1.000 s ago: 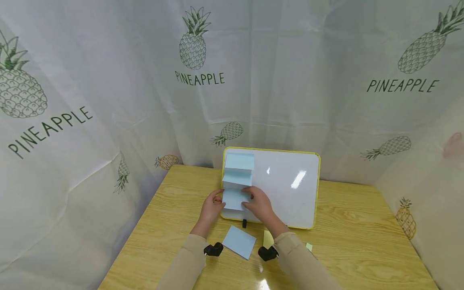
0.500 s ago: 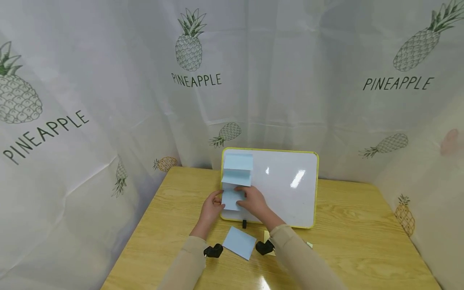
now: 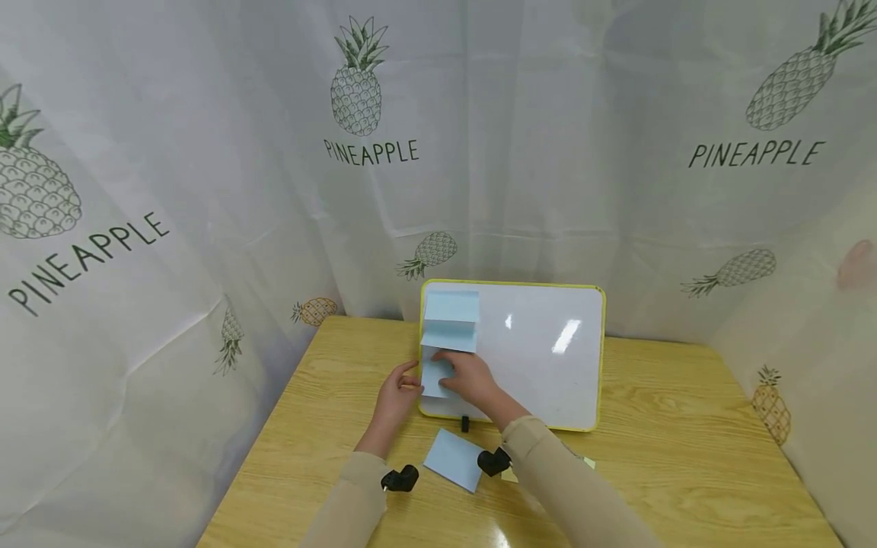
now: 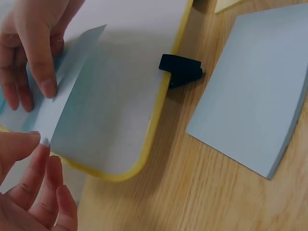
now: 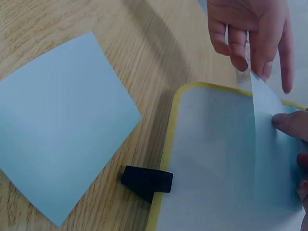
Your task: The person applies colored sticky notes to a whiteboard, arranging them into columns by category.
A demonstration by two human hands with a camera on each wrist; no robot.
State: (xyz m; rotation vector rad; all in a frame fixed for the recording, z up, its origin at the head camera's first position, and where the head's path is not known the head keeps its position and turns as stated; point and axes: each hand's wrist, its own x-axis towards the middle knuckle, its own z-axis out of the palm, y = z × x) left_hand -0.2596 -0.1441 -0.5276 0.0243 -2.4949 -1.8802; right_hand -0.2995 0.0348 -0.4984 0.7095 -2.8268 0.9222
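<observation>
A light-blue sticky note (image 3: 432, 384) is on the lower left of a yellow-edged whiteboard (image 3: 534, 350), its lower edge lifted off the surface. My left hand (image 3: 393, 399) pinches the note's left corner between thumb and finger, as the left wrist view shows. My right hand (image 3: 471, 378) lies over the note, thumb and fingertips pressing on it. Above it, two more blue notes (image 3: 452, 306) stick to the board in a column, lower edges curling outward. The right hand hides part of the lowest note.
A blue sticky-note pad (image 4: 255, 86) lies on the wooden table (image 3: 685, 426) before the board. A black foot (image 5: 147, 181) holds the board's lower edge. Yellow notes (image 3: 509, 476) are partly hidden under the right forearm. A pineapple-print curtain (image 3: 548, 152) hangs around the table.
My right hand has slid left across the lowest note, from its right edge toward its middle. My left hand has stayed at the note's left edge.
</observation>
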